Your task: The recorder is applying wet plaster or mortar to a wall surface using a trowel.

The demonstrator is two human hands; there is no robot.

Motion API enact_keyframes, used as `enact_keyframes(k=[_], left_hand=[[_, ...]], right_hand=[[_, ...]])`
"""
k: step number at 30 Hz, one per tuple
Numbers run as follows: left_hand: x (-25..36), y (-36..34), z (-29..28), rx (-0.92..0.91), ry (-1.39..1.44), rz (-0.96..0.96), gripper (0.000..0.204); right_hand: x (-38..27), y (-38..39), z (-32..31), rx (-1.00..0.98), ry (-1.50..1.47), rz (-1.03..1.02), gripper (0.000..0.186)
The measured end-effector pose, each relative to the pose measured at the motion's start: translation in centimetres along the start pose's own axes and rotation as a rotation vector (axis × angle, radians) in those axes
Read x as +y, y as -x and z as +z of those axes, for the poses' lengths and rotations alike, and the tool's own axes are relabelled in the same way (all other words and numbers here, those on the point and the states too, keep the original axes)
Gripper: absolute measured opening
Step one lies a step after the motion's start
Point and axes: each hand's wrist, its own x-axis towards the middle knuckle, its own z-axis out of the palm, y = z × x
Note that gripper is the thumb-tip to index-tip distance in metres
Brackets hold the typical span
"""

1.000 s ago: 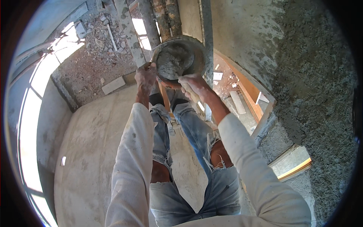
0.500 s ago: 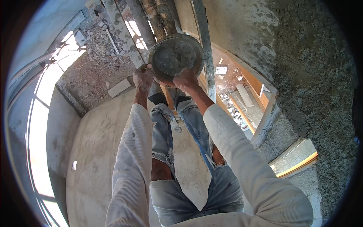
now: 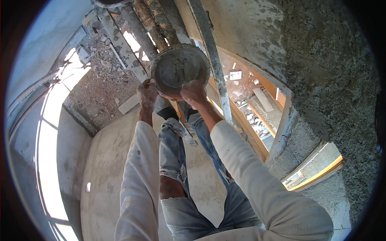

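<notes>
A round, shallow mortar pan (image 3: 180, 64), dark and smeared with grey cement, is held out in front of me above the planks. My left hand (image 3: 147, 95) is closed at its near left edge, thumb uppermost. On the near rim, my right hand (image 3: 194, 93) is closed, its knuckles over the inside of the pan. A thin grey layer coats the pan's bottom. The fingers under the rim are hidden.
Cement-stained planks and poles (image 3: 140, 30) run away beneath the pan. An upright grey bar (image 3: 211, 52) stands just right of it. Rough wet plaster covers the right wall (image 3: 329, 72). Rubble (image 3: 106, 60) lies far left, and another dark round vessel (image 3: 109, 3) shows at the top edge.
The view has shifted a little, and the pan and both hands sit slightly lower and further left. A dark round vessel has come into view at the top. Both hands keep their grip.
</notes>
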Motion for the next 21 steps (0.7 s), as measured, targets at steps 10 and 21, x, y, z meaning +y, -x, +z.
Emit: enact_keyframes(k=[10, 21], left_hand=[[0.8, 0.5, 0.5, 0.01, 0.201, -0.073, 0.036], [-0.4, -0.2, -0.1, 0.153, 0.034, -0.018, 0.034]], right_hand=[[-1.5, -0.1, 1.0, -0.367, 0.859, -0.76, 0.042], [0.2, -1.0, 1.3, 0.066, 0.638, -0.363, 0.023]])
